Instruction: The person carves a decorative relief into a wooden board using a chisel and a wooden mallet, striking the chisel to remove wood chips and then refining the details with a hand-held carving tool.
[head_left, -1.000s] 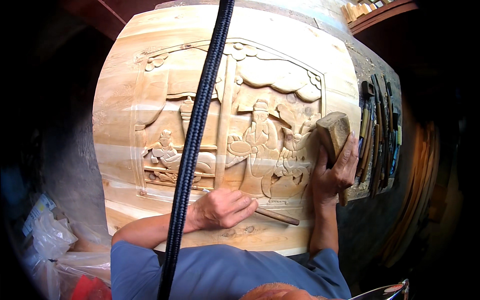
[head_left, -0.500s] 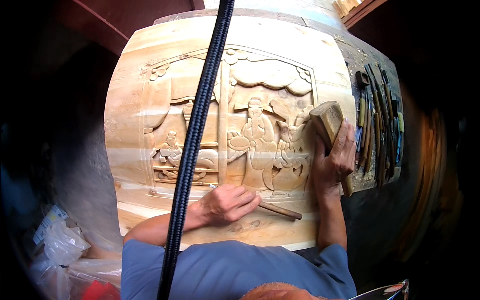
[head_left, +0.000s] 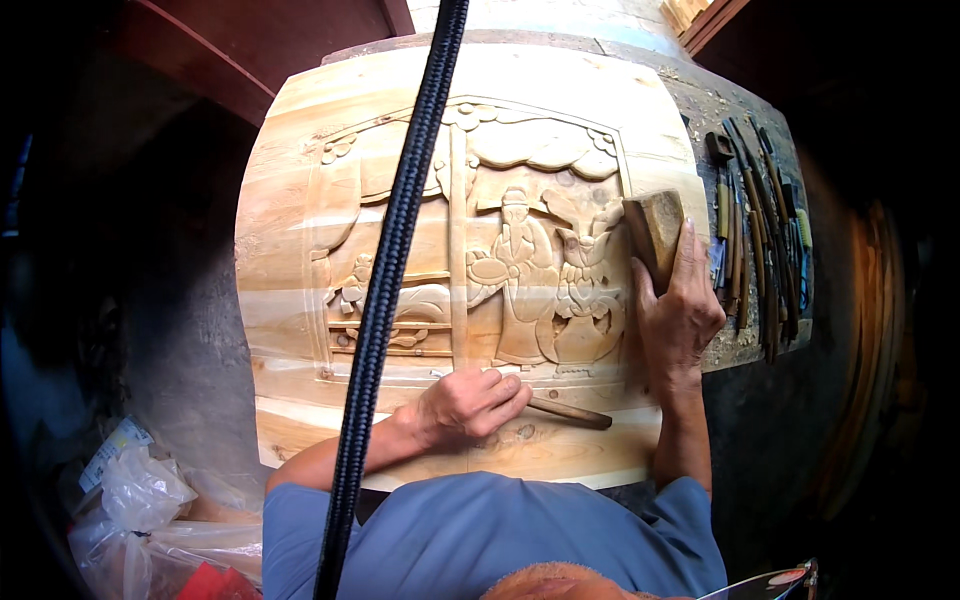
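Our table (head_left: 700,95) bears a carved board (head_left: 512,300); our left hand (head_left: 472,402) grips a chisel (head_left: 574,413), our right hand (head_left: 682,316) a mallet (head_left: 656,232).

Big pale wooden board (head_left: 525,240), lying flat, carved with people and wavy shapes, thin tool (head_left: 570,411) with brown handle, slanting over the board's near part, chunky brown mallet (head_left: 655,232) at its right

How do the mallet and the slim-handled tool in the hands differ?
The mallet has a thick, blocky head; the slim-handled tool is narrow like a rod. The mallet's head points toward the far side; the slim-handled tool slants crosswise, handle end rightward. The right hand grips the mallet, the left hand the slim-handled tool. Both show brown wood.
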